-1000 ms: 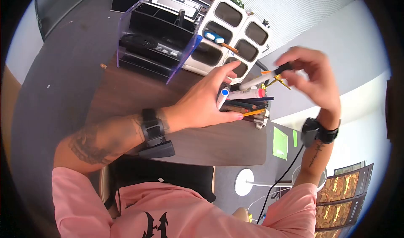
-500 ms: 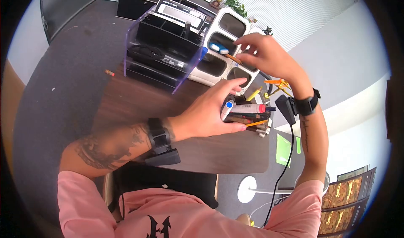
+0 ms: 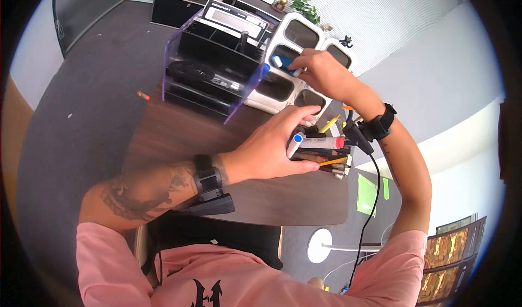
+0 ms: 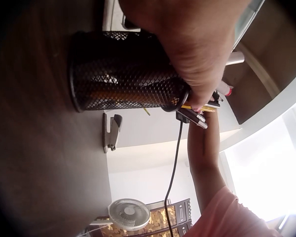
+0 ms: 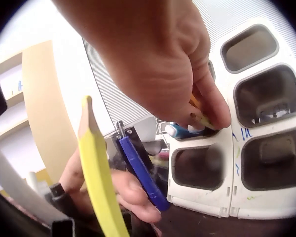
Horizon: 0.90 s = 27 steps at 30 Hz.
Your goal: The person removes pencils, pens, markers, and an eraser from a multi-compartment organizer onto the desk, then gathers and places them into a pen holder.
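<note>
My left hand (image 3: 272, 141) holds the top of a black mesh pen cup (image 4: 123, 81), thumb on one side and fingers on the other. Out of the cup stick a blue-ended white marker (image 3: 294, 145), a red-ended marker (image 3: 326, 143) and several pencils. My right hand (image 3: 329, 76) is over the white organizer (image 3: 280, 35), its fingertips reaching into a compartment. There it pinches an orange-brown pencil (image 5: 196, 101), mostly hidden by the fingers. A blue and white object (image 5: 180, 131) lies right beside the fingertips.
Left of the organizer stands a clear-sided black desk rack (image 3: 215, 73), a blue pen (image 3: 265, 70) at its edge. A stapler (image 4: 111, 132) sits beyond the cup. The table's front edge (image 3: 304, 224) curves near my body; a cable (image 3: 363, 242) hangs from my right wrist.
My right hand has let go of a black-capped white marker at the cup and moved left and away from me to the organizer. There it has closed on the pencil. My left hand stays put.
</note>
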Each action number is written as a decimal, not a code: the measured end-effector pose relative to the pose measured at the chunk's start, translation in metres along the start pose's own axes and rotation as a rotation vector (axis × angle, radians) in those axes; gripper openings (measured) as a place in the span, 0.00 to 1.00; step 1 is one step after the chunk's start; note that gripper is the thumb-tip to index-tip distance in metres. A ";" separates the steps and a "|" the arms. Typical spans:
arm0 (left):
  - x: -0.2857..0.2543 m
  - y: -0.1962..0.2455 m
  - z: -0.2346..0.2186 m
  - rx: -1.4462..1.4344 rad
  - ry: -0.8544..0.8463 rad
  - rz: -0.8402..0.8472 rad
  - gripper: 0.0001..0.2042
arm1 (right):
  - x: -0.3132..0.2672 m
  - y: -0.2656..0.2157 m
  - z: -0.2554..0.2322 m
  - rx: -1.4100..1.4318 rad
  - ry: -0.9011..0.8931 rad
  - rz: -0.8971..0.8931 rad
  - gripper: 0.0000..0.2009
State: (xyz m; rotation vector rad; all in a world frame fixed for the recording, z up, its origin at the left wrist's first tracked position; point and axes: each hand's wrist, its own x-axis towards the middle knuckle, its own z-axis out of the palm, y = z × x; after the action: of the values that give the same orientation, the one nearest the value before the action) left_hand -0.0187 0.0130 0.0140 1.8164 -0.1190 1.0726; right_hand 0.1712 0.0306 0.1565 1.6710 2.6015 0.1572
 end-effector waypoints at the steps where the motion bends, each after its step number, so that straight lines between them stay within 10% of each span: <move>1: 0.001 0.000 0.000 0.003 -0.008 0.006 0.46 | -0.001 0.000 0.002 -0.008 0.034 -0.018 0.12; 5: -0.001 0.002 0.001 -0.009 0.006 -0.017 0.46 | -0.006 -0.010 -0.010 0.109 0.078 0.210 0.12; 13: 0.001 0.007 -0.001 -0.001 -0.037 -0.065 0.48 | 0.001 -0.007 0.013 0.076 0.021 0.127 0.25; 27: 0.001 0.005 -0.002 0.008 -0.049 -0.045 0.47 | 0.003 -0.015 0.020 0.061 0.079 0.200 0.13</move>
State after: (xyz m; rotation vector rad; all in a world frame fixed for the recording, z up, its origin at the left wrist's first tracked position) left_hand -0.0217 0.0125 0.0187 1.8443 -0.1022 0.9988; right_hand 0.1584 0.0283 0.1347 1.9842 2.5129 0.1557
